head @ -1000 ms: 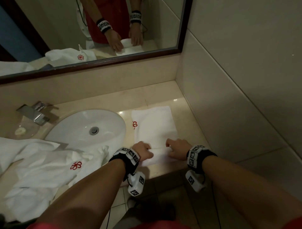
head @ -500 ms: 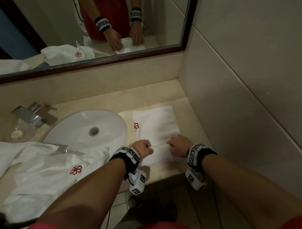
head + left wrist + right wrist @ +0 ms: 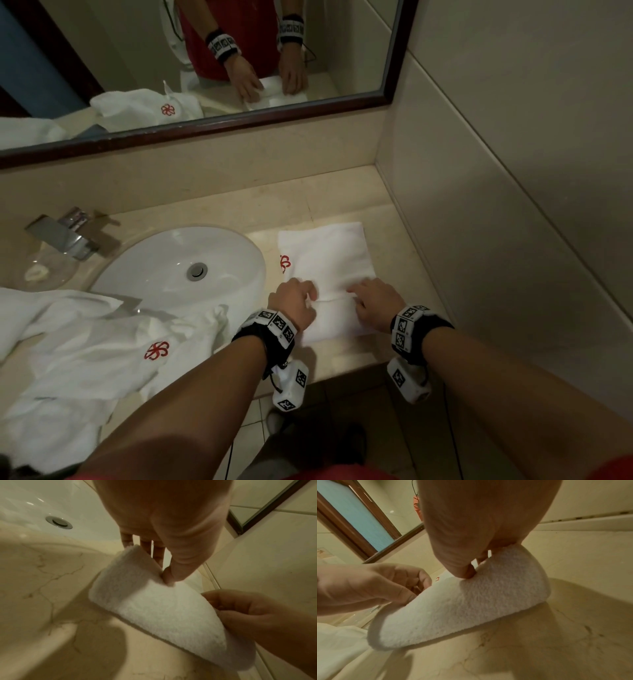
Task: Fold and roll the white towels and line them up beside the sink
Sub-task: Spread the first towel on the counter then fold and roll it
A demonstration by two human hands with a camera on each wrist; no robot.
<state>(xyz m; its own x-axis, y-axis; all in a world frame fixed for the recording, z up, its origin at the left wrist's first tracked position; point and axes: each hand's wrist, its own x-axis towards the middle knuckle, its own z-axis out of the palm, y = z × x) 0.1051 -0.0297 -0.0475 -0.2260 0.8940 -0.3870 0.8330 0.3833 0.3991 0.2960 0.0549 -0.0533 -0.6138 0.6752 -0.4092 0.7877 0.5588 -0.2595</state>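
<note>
A folded white towel (image 3: 327, 260) with a red flower logo lies on the beige counter right of the sink (image 3: 178, 270). Its near end is turned over into a fat roll (image 3: 154, 607) (image 3: 471, 601). My left hand (image 3: 298, 299) grips the roll's left end, thumb pressed into the terry and fingers curled over the far side. My right hand (image 3: 371, 301) grips the right end the same way. The far half of the towel lies flat.
A heap of loose white towels (image 3: 85, 353) with a red logo lies on the counter left of the sink, partly over its rim. A chrome tap (image 3: 65, 236) stands at the back left. A mirror (image 3: 205, 68) runs along the back; a tiled wall (image 3: 513, 205) closes the right side.
Both hands have rolled the towel's near end away from me, from near the counter's front edge towards the logo. The flat part has grown shorter.
</note>
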